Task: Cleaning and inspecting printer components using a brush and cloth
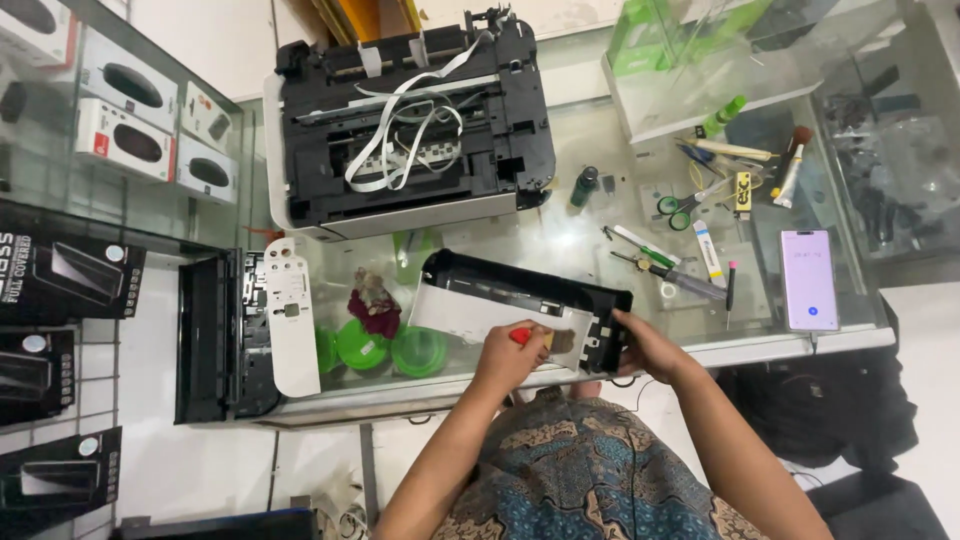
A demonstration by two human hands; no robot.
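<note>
Patterned cloth over my lap (590, 480) fills the six o'clock edge of the view, and both forearms rise from it toward the glass counter (560, 240). At centre, my left hand (508, 358) is closed around a red-handled brush (540, 338) whose bristles lie against the pale inner face of the black printer cover panel (520, 300); my right hand (645, 348) is clamped on the panel's four o'clock corner, thumb on top, propping it tilted on the counter's near edge. I judge the main hazard to be that edge: the panel overhangs toward me, so a hard brush stroke or a slackened right grip could tip it off the glass. A second hazard lies at twelve o'clock, where the opened printer body (410, 130) sits with its white ribbon cables (400, 130) looped loose; swept dust or a swung panel end could snag or foul them. At three o'clock, a smartphone (808, 280), screwdrivers (665, 272) and green-handled scissors (680, 208) lie near the panel's far end and could be knocked. At nine o'clock, a white control strip (290, 315) rests on a black tray part (215, 335), well apart from my hands. Green round lids (390, 348) show beneath the glass.
</note>
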